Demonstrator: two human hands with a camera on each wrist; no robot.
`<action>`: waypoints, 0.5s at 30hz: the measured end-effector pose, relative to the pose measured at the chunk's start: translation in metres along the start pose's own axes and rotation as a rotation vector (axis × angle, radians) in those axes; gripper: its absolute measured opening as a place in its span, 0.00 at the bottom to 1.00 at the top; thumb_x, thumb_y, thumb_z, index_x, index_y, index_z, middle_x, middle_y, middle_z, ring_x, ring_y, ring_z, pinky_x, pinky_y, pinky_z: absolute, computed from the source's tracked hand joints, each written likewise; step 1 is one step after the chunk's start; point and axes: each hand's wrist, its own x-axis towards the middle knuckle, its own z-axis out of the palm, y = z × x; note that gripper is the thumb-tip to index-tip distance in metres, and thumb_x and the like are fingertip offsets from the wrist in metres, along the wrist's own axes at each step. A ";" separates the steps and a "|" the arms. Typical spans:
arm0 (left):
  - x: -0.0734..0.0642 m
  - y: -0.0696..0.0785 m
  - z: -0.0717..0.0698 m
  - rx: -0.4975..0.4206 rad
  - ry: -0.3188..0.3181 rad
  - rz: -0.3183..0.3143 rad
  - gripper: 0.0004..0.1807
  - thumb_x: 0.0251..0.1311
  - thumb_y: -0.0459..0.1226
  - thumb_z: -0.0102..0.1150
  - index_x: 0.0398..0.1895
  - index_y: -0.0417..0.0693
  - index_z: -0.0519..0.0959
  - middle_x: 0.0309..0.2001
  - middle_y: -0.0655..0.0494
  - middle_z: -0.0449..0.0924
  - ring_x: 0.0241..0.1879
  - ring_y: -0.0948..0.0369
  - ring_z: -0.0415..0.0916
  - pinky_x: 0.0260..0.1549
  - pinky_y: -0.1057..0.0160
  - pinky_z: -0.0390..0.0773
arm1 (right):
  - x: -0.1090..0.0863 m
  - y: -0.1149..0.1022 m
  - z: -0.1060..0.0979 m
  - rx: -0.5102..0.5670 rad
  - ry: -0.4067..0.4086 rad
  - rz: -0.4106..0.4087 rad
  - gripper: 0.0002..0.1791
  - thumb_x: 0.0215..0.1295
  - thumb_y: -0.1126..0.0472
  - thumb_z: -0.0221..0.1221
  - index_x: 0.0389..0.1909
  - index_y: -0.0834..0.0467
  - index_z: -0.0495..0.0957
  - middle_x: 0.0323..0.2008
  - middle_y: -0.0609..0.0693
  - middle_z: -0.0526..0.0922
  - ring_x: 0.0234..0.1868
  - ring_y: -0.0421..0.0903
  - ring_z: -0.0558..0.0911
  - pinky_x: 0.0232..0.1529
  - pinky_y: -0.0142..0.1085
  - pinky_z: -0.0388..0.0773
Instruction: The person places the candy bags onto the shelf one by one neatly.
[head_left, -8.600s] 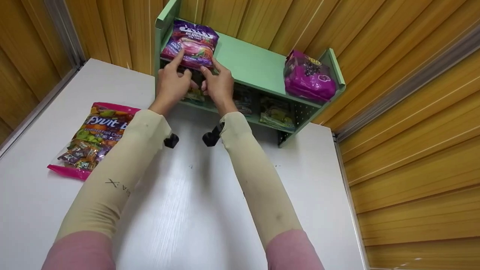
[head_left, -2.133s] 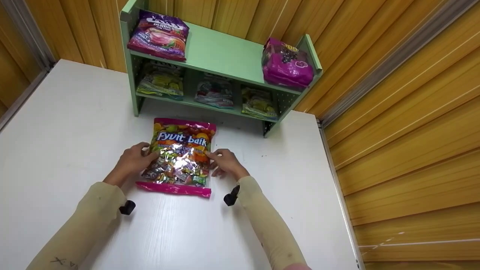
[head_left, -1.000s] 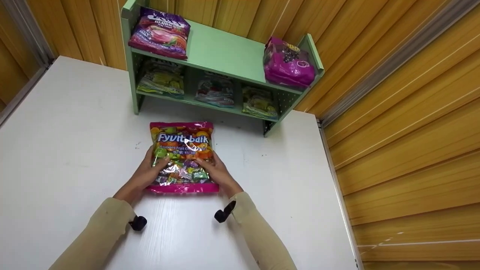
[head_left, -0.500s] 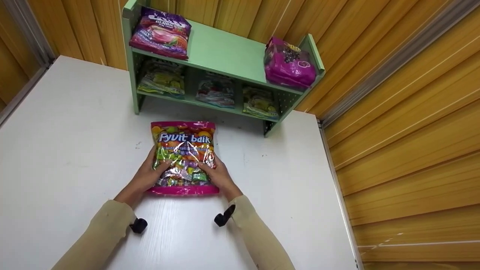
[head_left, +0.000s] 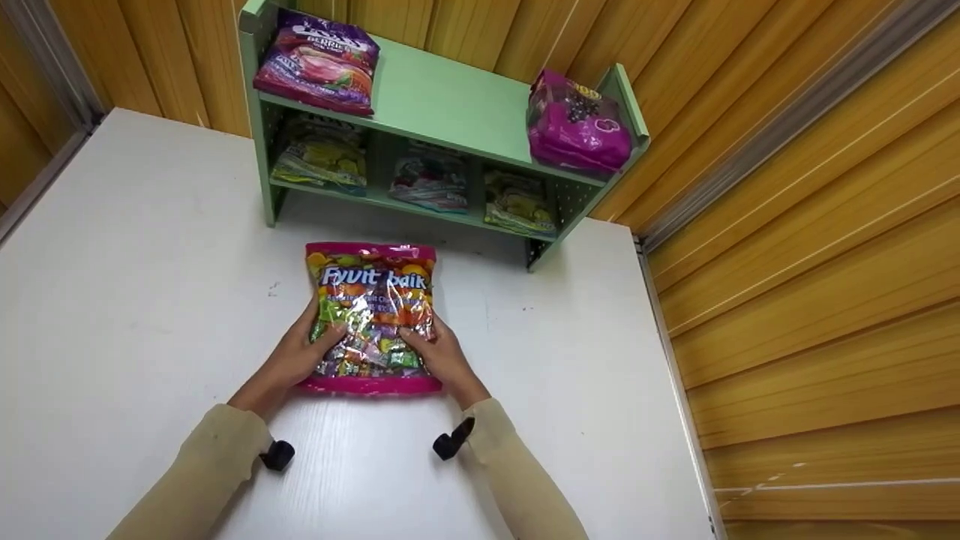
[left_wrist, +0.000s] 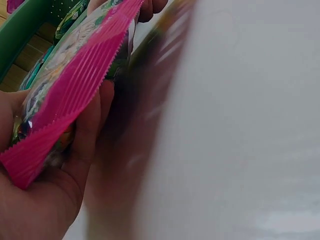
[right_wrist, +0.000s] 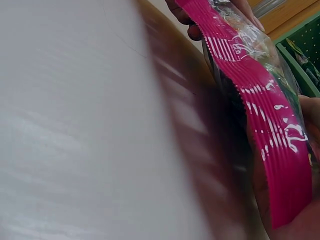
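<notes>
A pink-edged bag of fruit chew candy (head_left: 371, 315), printed "Fyvit baik", is held in front of the shelf. My left hand (head_left: 298, 352) grips its left side with the thumb on the front, and my right hand (head_left: 444, 356) grips the right side likewise. Fingers of both hands curl behind the bag, mostly hidden in the head view. In the left wrist view, left-hand fingers (left_wrist: 90, 130) reach under the bag, and its pink bottom seal (left_wrist: 75, 85) faces the camera. The right wrist view shows the seal (right_wrist: 265, 120) apart from the table, over a dark reflection.
The green two-tier shelf (head_left: 450, 101) stands at the back. A purple berries candy bag (head_left: 319, 64) sits top left, a magenta grape bag (head_left: 577, 127) top right. Below are two yellow bags (head_left: 322, 157) and a red-and-white bag (head_left: 429, 180). Wood-panelled walls (head_left: 810, 300) border the white table (head_left: 150, 300).
Earlier my hands touched the berries bag on the shelf while the fruit chew bag lay at left. It then came before the shelf, and both hands took hold and lifted it slightly.
</notes>
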 end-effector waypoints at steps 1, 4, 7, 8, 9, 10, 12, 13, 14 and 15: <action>0.000 0.000 0.001 -0.003 0.000 -0.004 0.47 0.68 0.58 0.47 0.76 0.67 0.28 0.78 0.44 0.34 0.73 0.40 0.48 0.71 0.39 0.49 | 0.000 0.000 -0.001 0.007 -0.002 -0.002 0.41 0.62 0.43 0.62 0.74 0.41 0.56 0.56 0.50 0.80 0.47 0.44 0.83 0.54 0.38 0.77; -0.001 0.001 0.002 -0.005 -0.005 -0.016 0.47 0.67 0.59 0.47 0.76 0.67 0.28 0.78 0.44 0.33 0.73 0.40 0.48 0.71 0.39 0.48 | -0.002 0.001 -0.002 0.020 -0.002 -0.010 0.40 0.63 0.44 0.62 0.74 0.41 0.57 0.54 0.50 0.81 0.46 0.44 0.83 0.52 0.38 0.78; -0.002 0.003 0.003 0.000 -0.008 -0.023 0.47 0.66 0.60 0.47 0.76 0.69 0.28 0.78 0.44 0.33 0.73 0.40 0.49 0.71 0.39 0.49 | -0.005 -0.001 -0.003 0.014 0.005 -0.017 0.39 0.63 0.45 0.61 0.73 0.42 0.58 0.55 0.50 0.80 0.47 0.43 0.82 0.53 0.37 0.78; -0.003 0.004 0.003 0.006 -0.010 -0.021 0.47 0.66 0.60 0.47 0.76 0.69 0.28 0.78 0.44 0.33 0.73 0.40 0.49 0.71 0.39 0.49 | -0.006 -0.002 -0.004 0.013 0.007 -0.016 0.39 0.63 0.44 0.61 0.73 0.42 0.58 0.55 0.49 0.80 0.48 0.43 0.82 0.53 0.36 0.77; -0.003 0.005 0.003 0.012 -0.011 -0.019 0.47 0.66 0.60 0.47 0.76 0.69 0.28 0.78 0.44 0.34 0.73 0.40 0.50 0.70 0.39 0.50 | -0.007 -0.003 -0.004 0.014 0.010 -0.017 0.39 0.63 0.44 0.61 0.73 0.42 0.58 0.55 0.49 0.80 0.48 0.43 0.82 0.53 0.37 0.77; -0.004 0.006 0.003 0.019 -0.012 -0.016 0.47 0.66 0.60 0.47 0.76 0.69 0.28 0.78 0.44 0.34 0.72 0.40 0.51 0.70 0.39 0.51 | -0.009 -0.004 -0.005 0.014 0.011 -0.019 0.39 0.63 0.43 0.62 0.73 0.42 0.58 0.55 0.49 0.80 0.48 0.44 0.82 0.53 0.37 0.78; -0.005 0.009 0.004 0.037 -0.011 -0.006 0.47 0.66 0.60 0.47 0.76 0.69 0.29 0.78 0.44 0.36 0.71 0.41 0.54 0.69 0.39 0.53 | -0.011 -0.007 -0.006 0.017 0.011 -0.018 0.40 0.62 0.42 0.62 0.73 0.41 0.57 0.55 0.49 0.80 0.49 0.44 0.82 0.53 0.38 0.78; -0.006 0.010 0.004 0.041 -0.010 -0.001 0.46 0.67 0.60 0.46 0.76 0.69 0.29 0.78 0.44 0.36 0.70 0.41 0.56 0.69 0.39 0.55 | -0.012 -0.008 -0.006 0.016 0.011 -0.015 0.41 0.61 0.41 0.62 0.73 0.41 0.57 0.55 0.48 0.80 0.49 0.44 0.82 0.53 0.38 0.78; -0.006 0.012 0.004 0.046 -0.008 0.008 0.46 0.67 0.60 0.47 0.76 0.69 0.29 0.78 0.43 0.37 0.69 0.41 0.58 0.68 0.39 0.56 | -0.014 -0.010 -0.007 0.010 0.014 -0.012 0.41 0.61 0.39 0.62 0.73 0.40 0.57 0.55 0.48 0.80 0.49 0.44 0.82 0.53 0.39 0.78; -0.007 0.013 0.005 0.048 -0.006 0.017 0.46 0.67 0.59 0.47 0.76 0.70 0.29 0.78 0.43 0.38 0.69 0.41 0.58 0.68 0.39 0.56 | -0.015 -0.012 -0.007 0.000 0.019 -0.011 0.42 0.60 0.38 0.62 0.73 0.40 0.57 0.55 0.48 0.79 0.49 0.44 0.82 0.53 0.39 0.78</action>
